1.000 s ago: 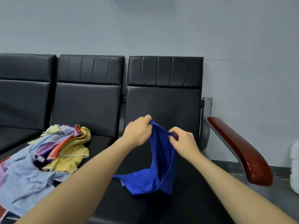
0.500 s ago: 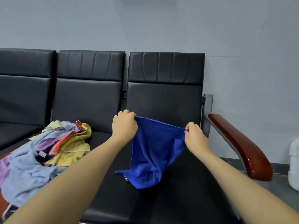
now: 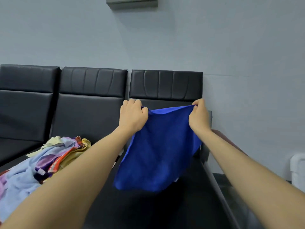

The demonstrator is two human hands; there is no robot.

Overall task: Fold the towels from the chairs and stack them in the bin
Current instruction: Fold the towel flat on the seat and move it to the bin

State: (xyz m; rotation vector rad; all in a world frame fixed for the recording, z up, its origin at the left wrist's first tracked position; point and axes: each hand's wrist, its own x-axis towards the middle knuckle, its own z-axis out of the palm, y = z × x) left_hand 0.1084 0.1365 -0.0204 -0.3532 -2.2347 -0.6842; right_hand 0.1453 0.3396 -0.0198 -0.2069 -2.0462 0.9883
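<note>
A blue towel (image 3: 158,151) hangs spread in the air above the rightmost black seat (image 3: 148,210). My left hand (image 3: 132,116) grips its top left corner and my right hand (image 3: 198,116) pinches its top right corner, so the top edge is stretched between them. The towel's lower edge dangles just above the seat. A heap of mixed towels (image 3: 38,164), light blue, yellow, purple and orange, lies on the middle seat to the left.
Three joined black chairs (image 3: 92,103) stand against a grey wall. A red-brown armrest (image 3: 231,142) runs along the right end, partly behind my right forearm. A white container (image 3: 297,169) stands on the floor at the far right.
Both hands rose and moved apart, lifting the blue towel off the seat and stretching it flat. The camera tilted upward.
</note>
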